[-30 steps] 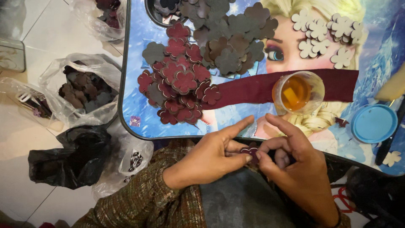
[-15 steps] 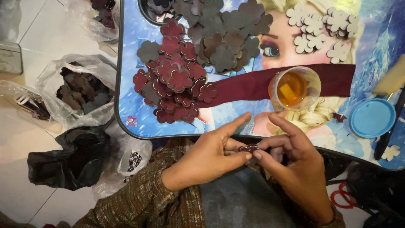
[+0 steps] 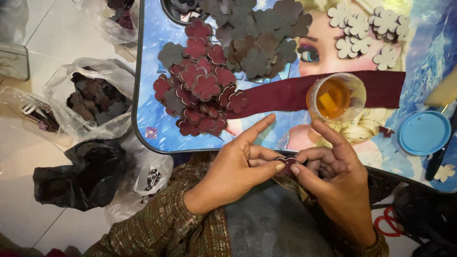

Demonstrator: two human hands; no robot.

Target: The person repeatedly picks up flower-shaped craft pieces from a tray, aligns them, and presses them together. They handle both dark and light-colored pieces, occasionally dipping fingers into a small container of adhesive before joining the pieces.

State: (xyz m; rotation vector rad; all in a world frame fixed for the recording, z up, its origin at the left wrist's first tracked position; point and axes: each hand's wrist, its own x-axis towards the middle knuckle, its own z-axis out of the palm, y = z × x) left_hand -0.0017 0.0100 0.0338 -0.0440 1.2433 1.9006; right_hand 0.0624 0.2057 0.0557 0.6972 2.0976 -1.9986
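Your left hand [image 3: 233, 166] and right hand [image 3: 333, 176] pinch one small maroon flower piece [image 3: 287, 163] between thumbs and fingertips, just below the bench [image 3: 143, 119] edge over your lap, likely to steady it. Both index fingers point outward, other fingers curled. Maroon flower cutouts [image 3: 200, 95] lie heaped on the bench.

Count of things on and around the table

2 hands, left hand [image 3: 233, 169] and right hand [image 3: 333, 183], w/ 1 small maroon flower piece [image 3: 287, 163] pinched btw them. 1 clear cup [image 3: 336, 97] of amber liquid, 1 blue lid [image 3: 423, 133], 1 maroon fabric strip [image 3: 285, 93]. Cream flower cutouts [image 3: 369, 28]: approx. 9, plus 1 alone at the right edge. Maroon flowers pile [image 3: 202, 90] and grey flowers pile [image 3: 259, 40]: too many overlap to count exactly. On the floor approx. 3 clear plastic bags [image 3: 90, 95] and 1 black bag [image 3: 78, 176].
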